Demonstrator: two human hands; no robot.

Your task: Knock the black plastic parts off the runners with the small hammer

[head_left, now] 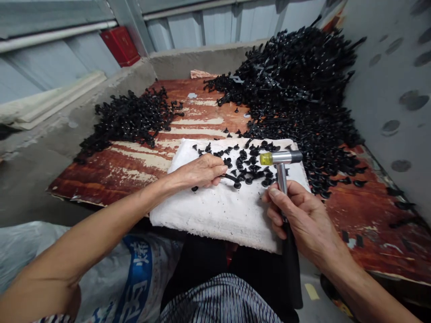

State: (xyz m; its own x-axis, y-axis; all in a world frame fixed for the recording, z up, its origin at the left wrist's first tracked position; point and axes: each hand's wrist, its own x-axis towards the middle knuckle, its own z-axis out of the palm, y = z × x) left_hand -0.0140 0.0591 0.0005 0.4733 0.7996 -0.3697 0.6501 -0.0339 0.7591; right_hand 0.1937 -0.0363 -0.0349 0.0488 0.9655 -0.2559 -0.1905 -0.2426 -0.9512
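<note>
My right hand (305, 220) is closed around the shaft of a small hammer (281, 158) with a yellow and a black face on a chrome head. The head hovers over loose small black plastic parts (251, 163) scattered on a white cloth pad (218, 211). My left hand (202, 171) rests on the pad with its fingers pinched on a thin black part (230, 178) that lies at the edge of the scattered pieces.
A worn red wooden board (134, 163) carries the pad. A large heap of black parts (303, 85) fills the back right, a smaller heap (129, 119) the back left. A grey spotted wall (390, 89) is to the right, a white-and-blue sack (134, 278) by my lap.
</note>
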